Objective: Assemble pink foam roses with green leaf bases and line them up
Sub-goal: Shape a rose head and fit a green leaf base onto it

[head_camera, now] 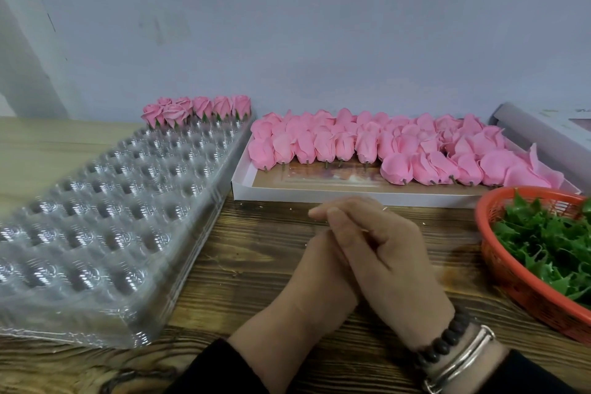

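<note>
Looking down from the head camera, we see both hands pressed together at the middle of the wooden tabletop (243, 269). Our right hand (383, 253) lies over our left hand (319, 278), fingers straight and pointing away from us and a little to the left; neither has hold of anything. Our right wrist carries a dark bead bracelet (447, 337) and silver bangles (463, 361).

Beyond the hands, a shallow white box (319, 193) runs left to right along the wall (287, 25). It holds the loose pink foam roses (367, 145), lying on their sides in rough rows across the box. Each flower's long axis runs near to far: the short stem pegs point toward us and the petal tips toward the wall. Those at the right end lie more jumbled and tilted.

At our left, a stack of clear plastic cavity trays (105, 217) stretches diagonally away from us toward the wall. In its far row stand the finished roses (198, 110), upright with blooms up and green leaf bases at the bottom, lined left to right.

At our right edge sits an orange mesh basket (511, 278) heaped with green leaf bases (550, 243), only partly in view.
</note>
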